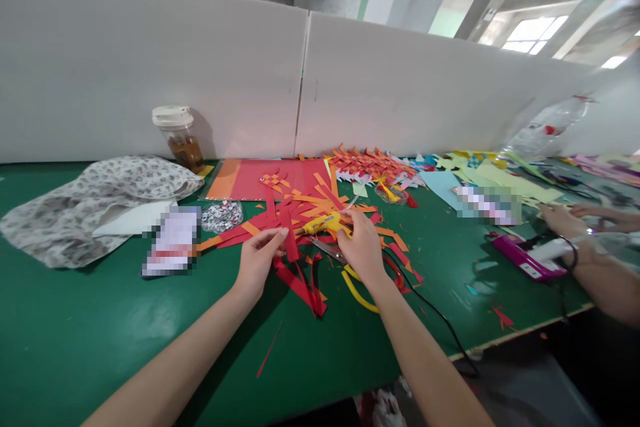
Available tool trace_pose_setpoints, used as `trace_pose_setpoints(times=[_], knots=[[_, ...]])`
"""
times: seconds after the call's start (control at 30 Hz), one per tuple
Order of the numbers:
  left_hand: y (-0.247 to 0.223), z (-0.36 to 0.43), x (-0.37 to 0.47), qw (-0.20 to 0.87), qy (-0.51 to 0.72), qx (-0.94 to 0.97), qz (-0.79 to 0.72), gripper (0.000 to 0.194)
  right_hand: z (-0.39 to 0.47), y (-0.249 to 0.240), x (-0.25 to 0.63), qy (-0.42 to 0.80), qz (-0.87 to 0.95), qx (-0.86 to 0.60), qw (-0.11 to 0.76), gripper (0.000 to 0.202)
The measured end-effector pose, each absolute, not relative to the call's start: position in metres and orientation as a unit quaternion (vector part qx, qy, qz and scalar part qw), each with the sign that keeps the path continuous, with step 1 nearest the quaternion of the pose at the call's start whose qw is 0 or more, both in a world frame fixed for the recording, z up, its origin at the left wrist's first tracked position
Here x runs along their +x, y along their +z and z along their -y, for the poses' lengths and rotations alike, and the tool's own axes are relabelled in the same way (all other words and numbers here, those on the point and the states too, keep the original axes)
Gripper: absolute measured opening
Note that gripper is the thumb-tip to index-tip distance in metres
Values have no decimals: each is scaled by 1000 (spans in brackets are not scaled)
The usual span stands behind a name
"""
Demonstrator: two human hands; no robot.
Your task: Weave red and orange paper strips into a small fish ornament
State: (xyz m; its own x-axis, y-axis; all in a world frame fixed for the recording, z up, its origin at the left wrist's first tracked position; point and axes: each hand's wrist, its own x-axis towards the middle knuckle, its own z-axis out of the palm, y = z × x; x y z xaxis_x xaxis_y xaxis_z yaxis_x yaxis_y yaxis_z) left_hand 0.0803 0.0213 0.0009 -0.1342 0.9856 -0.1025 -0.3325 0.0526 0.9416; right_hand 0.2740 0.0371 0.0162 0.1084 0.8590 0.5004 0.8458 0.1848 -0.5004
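Observation:
My left hand (pixel 256 259) has its fingers closed on a red paper strip (pixel 290 237), which hangs down past the fingertips. My right hand (pixel 364 245) is wrapped round a yellow glue gun (pixel 320 223), its nozzle pointing left toward the strip. A white glue stick seems to stick out at its back. Under the gun lie scissors (pixel 360 292) with yellow handles, partly hidden by my right hand. Around both hands spreads a pile of red and orange paper strips (pixel 300 205). Behind it rests a small woven orange paper fish (pixel 274 179).
A lidded cup (pixel 180 137), patterned cloth (pixel 105 203) and bag of googly eyes (pixel 223 215) are on the left. Woven paper pieces (pixel 370 163) lie at the back. A black cord (pixel 445 320) runs off the front edge. At right, another person's hands are near a magenta power strip (pixel 523 257).

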Motion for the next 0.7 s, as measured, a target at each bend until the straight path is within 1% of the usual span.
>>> trace_pose_setpoints(times=[0.13,0.17,0.2,0.27,0.33,0.4,0.5,0.57,0.63,0.7], knots=[[-1,-22,78,524,614,359,-469,35,-36,28,277,21,635,-597,490,20],[-2,-23,78,522,616,359,-468,34,-34,31,280,30,628,-597,498,17],[-2,-23,78,523,617,357,-468,34,-29,34,283,42,630,-604,487,16],[-2,-23,78,530,614,352,-467,34,-12,35,291,54,670,-626,396,15],[-1,-24,79,536,612,348,-466,33,11,31,301,4,711,-650,269,23],[-1,-25,78,539,611,346,-465,32,34,22,309,-31,732,-657,180,29],[-2,-24,78,539,613,347,-463,32,48,11,313,-75,728,-671,119,45],[-2,-24,78,536,614,350,-462,30,42,9,311,-116,692,-707,84,48],[-2,-24,78,536,613,353,-461,29,30,13,310,-127,685,-714,68,39],[-2,-24,78,536,614,352,-460,28,21,21,311,-124,687,-712,74,21]])
